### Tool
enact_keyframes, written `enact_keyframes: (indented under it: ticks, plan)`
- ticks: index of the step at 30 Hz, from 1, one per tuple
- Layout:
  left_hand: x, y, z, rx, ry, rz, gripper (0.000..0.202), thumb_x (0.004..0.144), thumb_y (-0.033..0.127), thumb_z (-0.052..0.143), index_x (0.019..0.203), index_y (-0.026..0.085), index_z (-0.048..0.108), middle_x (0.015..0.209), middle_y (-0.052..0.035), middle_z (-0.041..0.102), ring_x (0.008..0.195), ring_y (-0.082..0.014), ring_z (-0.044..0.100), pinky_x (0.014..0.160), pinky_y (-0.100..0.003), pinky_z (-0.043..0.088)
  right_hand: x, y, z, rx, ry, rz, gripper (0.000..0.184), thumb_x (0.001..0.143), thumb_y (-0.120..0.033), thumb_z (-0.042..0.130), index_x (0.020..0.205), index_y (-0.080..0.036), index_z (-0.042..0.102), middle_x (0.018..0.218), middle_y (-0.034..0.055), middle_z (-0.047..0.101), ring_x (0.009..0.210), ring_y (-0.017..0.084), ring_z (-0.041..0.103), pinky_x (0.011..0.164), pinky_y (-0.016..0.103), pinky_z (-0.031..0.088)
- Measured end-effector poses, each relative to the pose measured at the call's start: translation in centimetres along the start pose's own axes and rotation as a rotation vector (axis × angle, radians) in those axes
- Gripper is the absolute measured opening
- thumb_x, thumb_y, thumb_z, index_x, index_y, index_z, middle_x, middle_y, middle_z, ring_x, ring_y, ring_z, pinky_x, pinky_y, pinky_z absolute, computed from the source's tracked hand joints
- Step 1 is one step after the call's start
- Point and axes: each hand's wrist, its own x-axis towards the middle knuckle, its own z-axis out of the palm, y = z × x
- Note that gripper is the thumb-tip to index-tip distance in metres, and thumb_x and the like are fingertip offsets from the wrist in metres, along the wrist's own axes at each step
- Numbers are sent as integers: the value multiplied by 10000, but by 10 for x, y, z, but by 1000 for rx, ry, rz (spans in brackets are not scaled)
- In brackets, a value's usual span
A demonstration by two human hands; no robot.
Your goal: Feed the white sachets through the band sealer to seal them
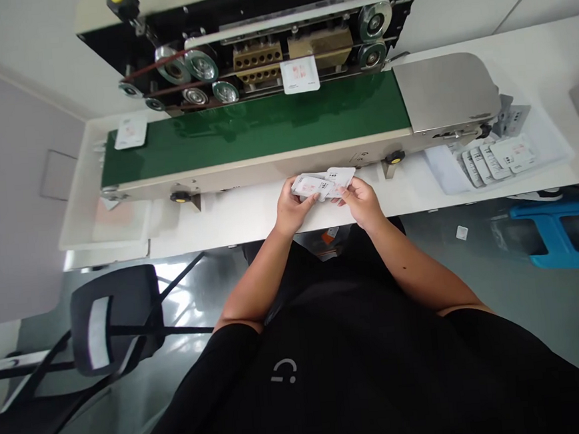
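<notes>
Low in front of the sealing machine, my left hand (293, 207) is closed around a small stack of white printed sachets (312, 186). My right hand (361, 201) pinches the right side of the same bunch, where one sachet (341, 175) fans out from the others. Beyond the hands runs the machine's green conveyor belt (262, 122). One white sachet (300, 75) stands at the machine's sealing section, above the belt. Another sachet (131, 132) lies on the belt's left end.
A white bin (105, 235) sits under the belt's left end. At right, a clear bin (555, 149) holds several sachets (498, 159). A black chair (117, 317) stands at left, a blue stool (561, 232) at right. One sachet (462, 232) lies on the floor.
</notes>
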Motion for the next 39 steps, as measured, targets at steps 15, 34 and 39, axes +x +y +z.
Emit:
enact_keyframes:
  ticks: [15,34,39]
  plan:
    - [3,-4,-2,-8,53,4,772,750,538,958,1371,257,598,1277,-89,720,1220,-277,712,1005,-384,606,4,8,-4,71,45,-130,425,983,-631,719,1068,-221,645,932,36,687,697,102,615,629,248,520]
    - [7,-12,-2,-46,-36,6,698,807,524,923,1359,253,593,1225,-91,749,1126,-258,742,921,-370,619,31,-124,-46,263,283,-236,134,974,-249,655,902,-181,564,721,28,662,563,91,599,529,207,449]
    - [8,-12,-2,-53,-43,5,701,809,535,915,1361,258,585,1223,-90,744,1102,-243,741,901,-357,612,97,-181,-87,258,329,-85,212,1028,-96,431,916,-118,610,742,82,681,567,85,632,543,200,464]
